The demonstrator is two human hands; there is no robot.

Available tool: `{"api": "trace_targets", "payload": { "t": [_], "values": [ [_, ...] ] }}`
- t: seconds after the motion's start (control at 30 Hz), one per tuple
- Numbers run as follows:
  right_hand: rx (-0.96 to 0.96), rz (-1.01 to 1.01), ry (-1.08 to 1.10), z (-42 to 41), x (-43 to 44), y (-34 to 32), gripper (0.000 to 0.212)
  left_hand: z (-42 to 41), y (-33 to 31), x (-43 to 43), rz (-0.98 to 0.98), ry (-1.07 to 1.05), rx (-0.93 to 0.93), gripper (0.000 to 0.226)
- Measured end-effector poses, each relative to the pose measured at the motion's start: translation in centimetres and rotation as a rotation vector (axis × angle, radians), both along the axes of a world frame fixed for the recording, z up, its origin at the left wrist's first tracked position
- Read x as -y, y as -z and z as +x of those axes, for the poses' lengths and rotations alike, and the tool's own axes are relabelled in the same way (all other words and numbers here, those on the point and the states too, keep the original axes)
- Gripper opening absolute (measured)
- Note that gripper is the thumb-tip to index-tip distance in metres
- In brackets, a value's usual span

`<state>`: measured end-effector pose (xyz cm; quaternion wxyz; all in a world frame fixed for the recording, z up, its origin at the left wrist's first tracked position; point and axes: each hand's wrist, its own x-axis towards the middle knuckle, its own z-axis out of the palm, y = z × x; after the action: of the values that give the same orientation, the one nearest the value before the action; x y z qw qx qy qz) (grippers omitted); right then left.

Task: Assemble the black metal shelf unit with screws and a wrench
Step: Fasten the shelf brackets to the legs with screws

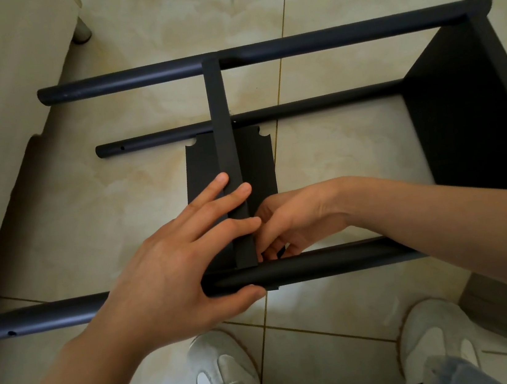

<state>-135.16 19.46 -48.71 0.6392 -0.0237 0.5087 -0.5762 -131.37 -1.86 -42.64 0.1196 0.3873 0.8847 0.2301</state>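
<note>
Fingertips of the right hand [294, 218] sit behind the shelf panel [227, 150], centre frame; we cannot tell whether they hold anything. The near tube [37, 320] runs off left edge, end panel [474, 117] off right.

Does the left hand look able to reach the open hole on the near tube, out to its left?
Probably yes. The hole sits on a bare stretch of the near tube, on the left hand's side, nothing between. The hand must first leave the shelf panel.
</note>
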Motion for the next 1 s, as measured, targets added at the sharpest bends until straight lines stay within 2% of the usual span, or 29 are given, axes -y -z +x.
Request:
{"api": "trace_targets", "payload": {
  "t": [0.07, 0.23, 0.33, 0.5, 0.67, 1.0],
  "values": [
    [-0.036, 0.043, -0.018, 0.06, 0.09, 0.07, 0.029, 0.02, 0.01, 0.01, 0.0, 0.004, 0.0, 0.063],
    [-0.015, 0.063, 0.018, -0.06, -0.06, -0.01, 0.015, 0.01, -0.02, -0.03, 0.002, 0.005, -0.004, 0.062],
    [0.018, -0.003, 0.03, 0.0, -0.09, -0.12, 0.015, 0.01, -0.02, -0.03, 0.002, 0.008, -0.004, 0.062],
    [-0.017, 0.023, 0.01, 0.08, 0.01, -0.04, 0.017, 0.07, -0.05, -0.04, 0.008, 0.002, -0.002, 0.062],
    [0.038, -0.017, -0.021, 0.33, 0.06, -0.29, 0.016, 0.04, -0.05, -0.01, -0.001, 0.008, -0.006, 0.062],
    [-0.068, 0.019, -0.045, 0.54, 0.22, -0.74, 0.015, 0.18, -0.04, -0.12, -0.021, 0.017, -0.017, 0.063]
  ]
}}
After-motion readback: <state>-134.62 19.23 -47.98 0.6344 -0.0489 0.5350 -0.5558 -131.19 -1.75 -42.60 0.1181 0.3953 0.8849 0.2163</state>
